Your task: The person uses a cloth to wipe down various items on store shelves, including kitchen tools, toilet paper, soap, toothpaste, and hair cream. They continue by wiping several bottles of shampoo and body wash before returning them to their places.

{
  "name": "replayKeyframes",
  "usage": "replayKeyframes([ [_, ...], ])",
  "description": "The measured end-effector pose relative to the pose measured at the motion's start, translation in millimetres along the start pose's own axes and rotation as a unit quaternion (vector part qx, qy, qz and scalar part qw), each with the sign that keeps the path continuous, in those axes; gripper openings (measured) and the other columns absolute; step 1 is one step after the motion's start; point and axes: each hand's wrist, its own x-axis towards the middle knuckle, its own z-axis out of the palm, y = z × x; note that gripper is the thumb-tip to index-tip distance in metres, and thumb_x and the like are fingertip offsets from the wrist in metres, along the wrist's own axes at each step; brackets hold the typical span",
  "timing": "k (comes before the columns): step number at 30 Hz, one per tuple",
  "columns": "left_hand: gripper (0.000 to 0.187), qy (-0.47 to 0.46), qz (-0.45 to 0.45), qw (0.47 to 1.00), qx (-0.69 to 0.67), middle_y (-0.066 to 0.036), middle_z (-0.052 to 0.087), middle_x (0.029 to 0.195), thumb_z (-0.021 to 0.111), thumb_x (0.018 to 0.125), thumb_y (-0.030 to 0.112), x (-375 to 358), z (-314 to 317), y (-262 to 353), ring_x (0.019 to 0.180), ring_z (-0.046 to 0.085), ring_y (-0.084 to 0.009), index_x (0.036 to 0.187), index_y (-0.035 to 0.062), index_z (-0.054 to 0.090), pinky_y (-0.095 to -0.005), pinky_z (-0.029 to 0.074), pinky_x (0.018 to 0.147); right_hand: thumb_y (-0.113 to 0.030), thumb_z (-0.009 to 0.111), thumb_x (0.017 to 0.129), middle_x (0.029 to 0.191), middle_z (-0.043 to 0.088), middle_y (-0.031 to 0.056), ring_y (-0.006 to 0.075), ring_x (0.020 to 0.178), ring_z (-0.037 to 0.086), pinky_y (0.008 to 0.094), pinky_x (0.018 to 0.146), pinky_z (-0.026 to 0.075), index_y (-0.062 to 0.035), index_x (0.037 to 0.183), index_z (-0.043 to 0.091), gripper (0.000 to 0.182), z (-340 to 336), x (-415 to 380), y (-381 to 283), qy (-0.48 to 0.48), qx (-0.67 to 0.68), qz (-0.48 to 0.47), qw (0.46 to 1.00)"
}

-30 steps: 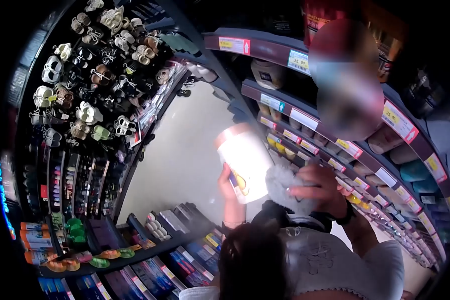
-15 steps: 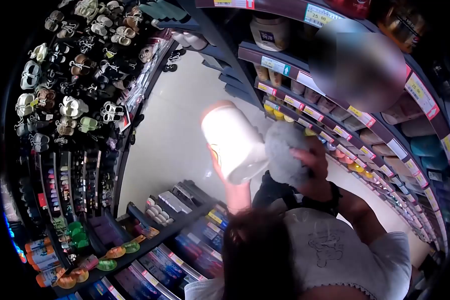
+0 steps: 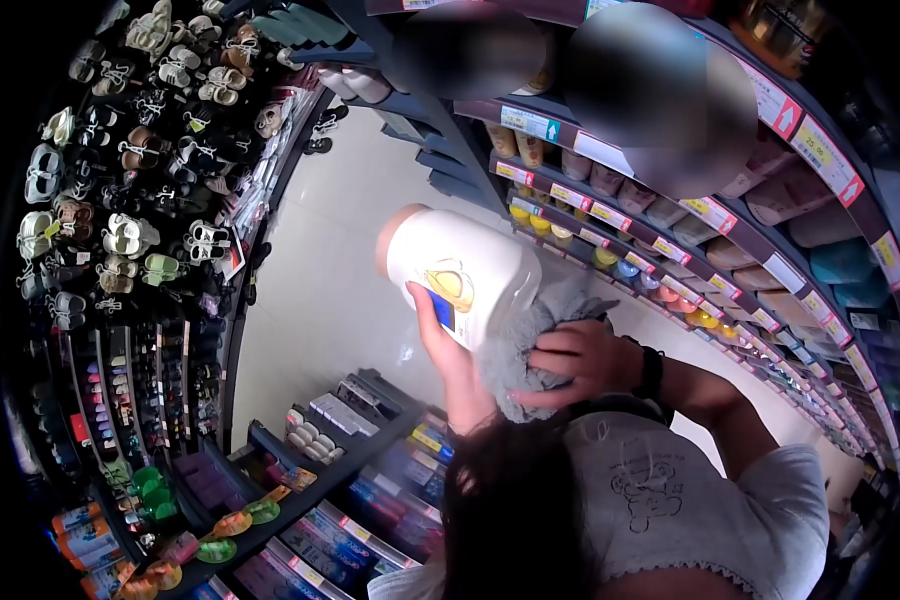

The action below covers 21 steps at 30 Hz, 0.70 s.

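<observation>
A large white bottle point(image 3: 470, 240) with a pinkish-orange cap lies tilted in the air before me, cap end toward the upper left. My left hand point(image 3: 448, 350) grips it from below; its thumb shows beside the yellow and blue label, and the other fingers are hidden behind. A fluffy grey cloth point(image 3: 515, 350) is pressed against the bottle's base end. My right hand point(image 3: 582, 362), wearing a dark wristband, is closed over this cloth with its fingers bent into the fabric.
Shelves with price tags and rows of jars point(image 3: 610, 180) curve along the right. Shoes point(image 3: 135, 235) hang on the left wall. A low shelf with boxed goods point(image 3: 350, 415) stands at the lower left, and pale floor point(image 3: 340, 210) shows between.
The bottle has turned, so its label now faces me. My right hand with the cloth has shifted down and left onto the bottle's base end. The view has swung slightly.
</observation>
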Motion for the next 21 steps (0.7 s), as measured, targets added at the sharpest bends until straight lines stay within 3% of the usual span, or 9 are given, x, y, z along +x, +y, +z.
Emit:
replayKeyframes([
  [4,0.063,0.045,0.012,0.999,0.016,-0.012,0.053,0.136,0.046,0.099,0.05,3.2,4.1,-3.2,0.121,0.054,-0.0277,0.141,0.0044,0.039,-0.0429,0.043,0.103,-0.016,0.071,0.073,0.105,0.056,0.004,0.0188,0.09,0.058,0.0297,0.059,0.048,-0.0302,0.112,0.068,0.041,-17.2,-2.2,8.4,0.064,-0.021,0.091,0.994],
  [5,0.062,0.057,0.015,0.998,0.031,-0.009,0.056,0.133,0.044,0.097,0.056,3.8,4.2,-3.5,0.118,0.056,-0.0272,0.139,0.0104,0.044,-0.0417,0.047,0.098,-0.014,0.076,0.069,0.103,0.056,0.0052,0.0207,0.086,0.06,0.0301,0.061,0.05,-0.0284,0.112,0.069,0.045,-23.3,3.0,11.9,0.121,-0.052,0.137,0.982],
  [7,0.062,0.051,0.01,0.999,0.015,-0.009,0.056,0.133,0.044,0.097,0.056,2.4,11.7,-1.7,0.117,0.056,-0.0276,0.139,0.0105,0.044,-0.0422,0.048,0.098,-0.014,0.079,0.066,0.102,0.056,0.0063,0.0222,0.082,0.061,0.0288,0.061,0.05,-0.026,0.111,0.07,0.048,-30.3,3.9,18.3,0.138,0.029,0.259,0.955],
  [9,0.061,0.045,0.006,0.999,0.005,-0.009,0.057,0.132,0.045,0.097,0.054,1.9,20.5,-1.8,0.115,0.058,-0.0272,0.139,0.0106,0.045,-0.0416,0.049,0.097,-0.012,0.078,0.067,0.103,0.056,0.006,0.0208,0.084,0.061,0.0277,0.061,0.049,-0.0263,0.113,0.069,0.048,-31.2,14.3,16.1,0.194,-0.025,0.228,0.954],
  [11,0.06,0.038,-0.009,0.999,0.011,-0.009,0.057,0.131,0.046,0.097,0.054,-0.1,26.1,-1.3,0.114,0.058,-0.0264,0.138,0.0102,0.046,-0.0412,0.049,0.096,-0.011,0.076,0.069,0.105,0.056,0.0055,0.0191,0.087,0.061,0.0276,0.061,0.049,-0.027,0.115,0.068,0.05,-22.8,4.7,14.2,0.141,-0.035,0.139,0.98],
  [14,0.062,0.022,-0.01,0.999,0.029,-0.01,0.054,0.135,0.045,0.099,0.052,5.7,21.9,1.6,0.119,0.055,-0.0263,0.14,0.0063,0.041,-0.0419,0.046,0.1,-0.01,0.073,0.07,0.107,0.055,0.0045,0.0182,0.088,0.061,0.0277,0.066,0.051,-0.027,0.115,0.068,0.048,-20.4,-0.7,1.5,0.003,0.002,0.07,0.998],
  [15,0.063,0.016,-0.01,0.999,0.037,-0.011,0.051,0.137,0.044,0.099,0.051,7.4,20.3,2.0,0.122,0.053,-0.0265,0.142,0.0045,0.038,-0.0424,0.044,0.102,-0.01,0.071,0.071,0.106,0.055,0.0034,0.0189,0.085,0.061,0.0287,0.069,0.052,-0.0276,0.112,0.069,0.045,-22.0,1.2,2.5,0.005,0.008,0.086,0.996],
  [18,0.065,0.032,0.043,0.994,0.091,-0.013,0.05,0.137,0.043,0.099,0.051,9.1,24.8,-0.3,0.123,0.053,-0.0275,0.143,0.0028,0.036,-0.0426,0.044,0.102,-0.012,0.074,0.07,0.104,0.056,0.0048,0.0205,0.083,0.061,0.0303,0.068,0.052,-0.0267,0.11,0.071,0.043,-29.2,0.6,16.8,0.144,-0.043,0.151,0.977],
  [21,0.066,0.038,0.036,0.993,0.102,-0.015,0.05,0.137,0.045,0.099,0.048,4.4,35.0,-2.1,0.122,0.053,-0.0304,0.144,0.0018,0.033,-0.0441,0.044,0.102,-0.021,0.077,0.071,0.1,0.057,0.009,0.0264,0.081,0.06,0.0347,0.071,0.051,-0.014,0.115,0.068,0.045,-59.7,16.7,32.8,0.239,-0.08,0.24,0.937],
])
